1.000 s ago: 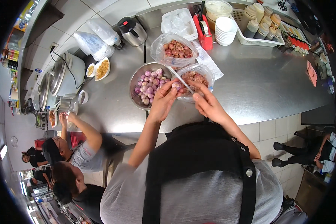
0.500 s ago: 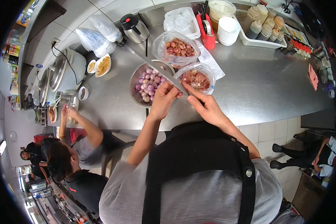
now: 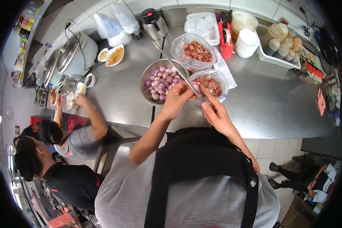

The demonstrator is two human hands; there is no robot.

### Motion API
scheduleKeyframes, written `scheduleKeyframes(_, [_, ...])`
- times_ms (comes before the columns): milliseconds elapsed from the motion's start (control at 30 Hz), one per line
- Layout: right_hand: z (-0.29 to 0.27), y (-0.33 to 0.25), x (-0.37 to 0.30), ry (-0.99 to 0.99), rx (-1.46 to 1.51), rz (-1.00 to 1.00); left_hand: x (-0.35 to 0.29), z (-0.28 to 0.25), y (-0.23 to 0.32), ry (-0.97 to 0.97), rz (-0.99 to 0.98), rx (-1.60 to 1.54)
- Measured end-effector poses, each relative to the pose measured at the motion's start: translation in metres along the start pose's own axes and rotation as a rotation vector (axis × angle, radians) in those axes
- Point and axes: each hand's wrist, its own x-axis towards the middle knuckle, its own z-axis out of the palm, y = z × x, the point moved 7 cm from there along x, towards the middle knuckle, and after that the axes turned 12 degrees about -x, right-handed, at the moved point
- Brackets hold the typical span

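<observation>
My right hand (image 3: 218, 116) grips a long knife (image 3: 170, 60) near its handle end, the blade slanting up and to the left. Beside the blade, my left hand (image 3: 176, 99) is closed in a pinch; what lies in its fingers is hidden or too small to name. A metal colander (image 3: 144, 95) full of peeled purple shallots (image 3: 164, 81) sits just beyond my left hand. Past my right fingers is a clear plastic bag (image 3: 223, 81) with papery reddish peelings (image 3: 211, 85). A second plastic bag (image 3: 177, 45) behind it holds unpeeled shallots (image 3: 198, 51).
At the back stand a steel jug (image 3: 154, 26), clear plastic containers (image 3: 201, 28), white bowls (image 3: 247, 43) and a basket (image 3: 275, 60) of sauce bottles. Left are small dishes (image 3: 115, 56) and a large cooker (image 3: 85, 49). A co-worker (image 3: 79, 138) handles dishes at the counter's left; another (image 3: 68, 180) stands nearer.
The whole view has shifted, moving the counter things rightward. My hands stay together at the knife. The co-worker's hands at left have moved apart, and the nearer person appears farther left.
</observation>
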Motion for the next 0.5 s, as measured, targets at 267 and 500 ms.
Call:
scheduleKeyframes(267, [0.004,0.006,0.005,0.085,-0.176,-0.078,0.001,-0.005,-0.001,-0.005,-0.016,0.082])
scheduleKeyframes(500, [0.001,0.021,0.009,0.037,0.313,0.154,0.004,-0.001,-0.01,-0.013,0.005,-0.009])
